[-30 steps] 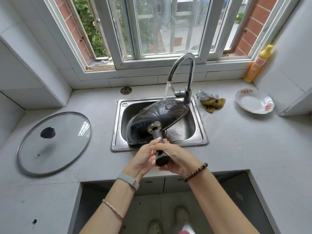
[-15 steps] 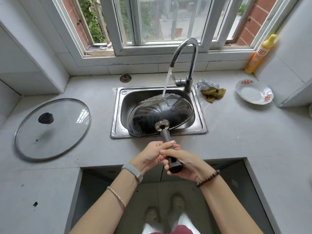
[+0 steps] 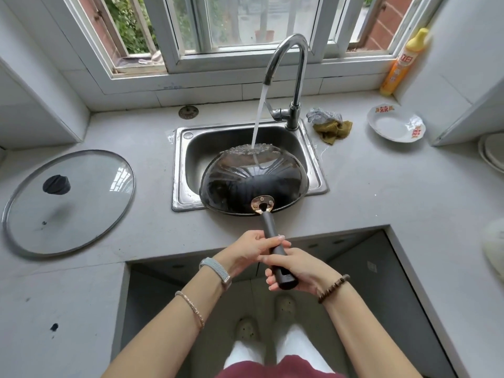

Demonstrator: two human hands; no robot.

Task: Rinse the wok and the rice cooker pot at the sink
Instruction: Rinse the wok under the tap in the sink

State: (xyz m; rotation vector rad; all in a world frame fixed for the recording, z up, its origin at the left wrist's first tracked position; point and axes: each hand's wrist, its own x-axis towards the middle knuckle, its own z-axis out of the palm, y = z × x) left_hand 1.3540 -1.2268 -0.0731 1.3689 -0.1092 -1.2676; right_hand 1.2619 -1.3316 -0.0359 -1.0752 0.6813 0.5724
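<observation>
Wok (image 3: 253, 184) upturned over sink (image 3: 191, 148), handle (image 3: 276, 255) gripped by left hand (image 3: 249, 251) and right hand (image 3: 301, 271).

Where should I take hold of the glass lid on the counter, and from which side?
Grip the black knob of the glass lid from above. The lid lies flat left of the sink, rim on the counter, so the knob, which seems to point up, is the only raised part.
</observation>
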